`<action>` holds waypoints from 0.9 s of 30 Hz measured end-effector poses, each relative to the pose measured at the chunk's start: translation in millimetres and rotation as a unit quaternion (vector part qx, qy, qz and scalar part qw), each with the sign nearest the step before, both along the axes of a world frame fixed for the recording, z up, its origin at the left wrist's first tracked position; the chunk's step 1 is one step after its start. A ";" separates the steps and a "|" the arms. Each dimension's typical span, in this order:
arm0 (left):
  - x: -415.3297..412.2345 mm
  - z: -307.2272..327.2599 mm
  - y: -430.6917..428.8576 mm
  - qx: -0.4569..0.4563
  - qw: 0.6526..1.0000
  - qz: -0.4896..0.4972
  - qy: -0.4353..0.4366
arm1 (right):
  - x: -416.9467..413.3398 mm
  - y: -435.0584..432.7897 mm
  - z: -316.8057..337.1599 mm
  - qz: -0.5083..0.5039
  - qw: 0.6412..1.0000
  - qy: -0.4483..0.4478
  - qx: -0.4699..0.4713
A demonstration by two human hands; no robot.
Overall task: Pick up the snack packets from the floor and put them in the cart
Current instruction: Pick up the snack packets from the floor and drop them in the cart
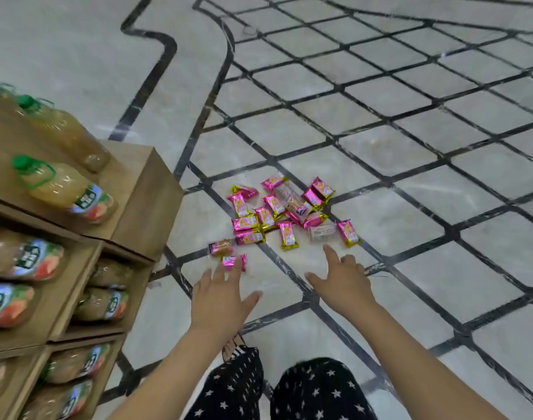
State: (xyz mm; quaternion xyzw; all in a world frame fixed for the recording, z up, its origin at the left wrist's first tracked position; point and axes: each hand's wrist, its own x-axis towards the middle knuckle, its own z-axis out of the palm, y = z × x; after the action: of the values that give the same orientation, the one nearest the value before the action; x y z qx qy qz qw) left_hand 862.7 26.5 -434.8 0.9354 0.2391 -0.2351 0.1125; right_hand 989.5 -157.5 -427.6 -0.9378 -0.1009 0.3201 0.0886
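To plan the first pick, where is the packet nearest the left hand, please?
Head view, left of centre: the pink packet lies on the floor just beyond the left hand.

Floor [380,140]: pale marble tiles, crossed by dark inlaid lines. Snack packets [277,213] are scattered on it in one loose cluster. Most are wrapped in pink and gold, several are overlapped, and a few clear-wrapped ones are mixed in. One pink packet [234,262] and one clear-wrapped cake [221,248] are set slightly apart at the near-left edge. A wooden shelf unit [144,201] is stood on the floor at left.
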 end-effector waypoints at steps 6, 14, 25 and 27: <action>57.7 -160.7 39.2 -0.003 0.999 -0.033 -0.027 | 66.5 39.9 -155.3 0.032 0.999 0.008 -0.036; 107.2 -425.5 99.6 0.030 0.992 -0.120 -0.018 | 141.1 69.4 -410.4 0.071 0.996 -0.006 -0.048; 126.6 -634.5 191.3 -0.005 0.957 -0.279 -0.075 | 218.3 122.1 -628.3 0.121 0.987 -0.090 -0.055; 117.6 -638.0 197.9 0.018 0.941 -0.326 -0.088 | 219.4 121.3 -638.7 0.143 0.984 -0.088 -0.062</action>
State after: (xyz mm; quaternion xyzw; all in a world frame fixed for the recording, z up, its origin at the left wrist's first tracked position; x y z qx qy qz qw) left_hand 980.3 224.4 -1072.8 0.9809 -0.0860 -0.1712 0.0336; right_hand 1208.9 -36.1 -1066.3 -0.9421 -0.2210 0.2510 -0.0258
